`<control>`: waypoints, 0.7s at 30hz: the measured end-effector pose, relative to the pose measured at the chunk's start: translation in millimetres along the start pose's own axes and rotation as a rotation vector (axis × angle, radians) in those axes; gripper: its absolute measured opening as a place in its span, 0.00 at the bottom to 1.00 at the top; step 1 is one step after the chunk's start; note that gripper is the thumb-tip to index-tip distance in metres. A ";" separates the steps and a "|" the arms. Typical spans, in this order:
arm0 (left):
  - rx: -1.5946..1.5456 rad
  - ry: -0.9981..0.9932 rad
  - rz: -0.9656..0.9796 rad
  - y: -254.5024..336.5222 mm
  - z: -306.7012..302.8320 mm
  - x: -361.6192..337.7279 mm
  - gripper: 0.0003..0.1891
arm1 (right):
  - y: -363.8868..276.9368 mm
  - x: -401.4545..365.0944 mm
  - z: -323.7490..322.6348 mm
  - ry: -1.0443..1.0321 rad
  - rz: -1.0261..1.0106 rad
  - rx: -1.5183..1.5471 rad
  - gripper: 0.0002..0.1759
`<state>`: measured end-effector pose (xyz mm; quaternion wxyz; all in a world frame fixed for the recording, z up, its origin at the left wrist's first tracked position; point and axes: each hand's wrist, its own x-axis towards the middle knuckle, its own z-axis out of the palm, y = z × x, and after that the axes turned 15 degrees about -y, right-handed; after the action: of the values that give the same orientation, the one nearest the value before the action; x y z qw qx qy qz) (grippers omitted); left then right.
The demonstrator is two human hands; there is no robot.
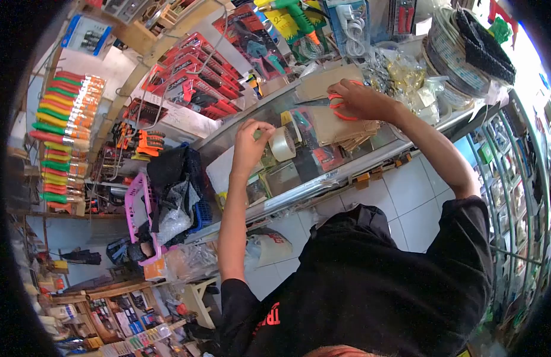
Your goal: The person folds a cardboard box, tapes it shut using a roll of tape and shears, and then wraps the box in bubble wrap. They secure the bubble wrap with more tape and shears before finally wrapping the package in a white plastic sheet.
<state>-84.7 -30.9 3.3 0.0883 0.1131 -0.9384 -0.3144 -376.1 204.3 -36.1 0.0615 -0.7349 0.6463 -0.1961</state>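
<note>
My right hand [366,100] is closed around the orange handles of a pair of scissors [314,103], whose blades point left over brown cardboard. A stack of brown cardboard pieces [332,130] lies beneath that hand, and another cardboard piece [320,84] sits behind it. My left hand [250,144] has its fingers bent together in a pinch; whatever is between the fingertips is too small to make out. Just right of it, a roll of pale tape [282,144] stands on the glass counter [281,180].
Behind the counter hang red blister packs [195,74] and a green glue gun [300,18]. Bagged small parts [406,74] and coiled cable [457,65] crowd the right end. At left are a pink basket [132,205] and a row of colourful-handled brushes [61,140].
</note>
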 end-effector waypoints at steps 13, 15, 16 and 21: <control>-0.270 -0.118 -0.211 12.4 -5.3 -9.8 0.06 | -47.9 30.4 -19.9 -0.185 -0.140 -0.030 0.33; -0.355 -0.154 -0.273 4.6 -4.0 -11.1 0.06 | -56.4 41.1 -27.9 -0.281 -0.105 -0.043 0.34; -0.397 -0.172 -0.304 0.5 -3.2 -11.8 0.07 | -60.5 46.8 -31.2 -0.329 -0.088 -0.050 0.34; -0.416 -0.185 -0.236 -1.8 -3.7 -14.7 0.05 | -65.3 70.8 -32.1 -0.444 -0.094 -0.105 0.34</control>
<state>-69.4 -30.4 3.7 -0.0139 0.1718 -0.8381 -0.5176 -321.2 150.8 30.6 0.1546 -0.7916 0.5911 0.0015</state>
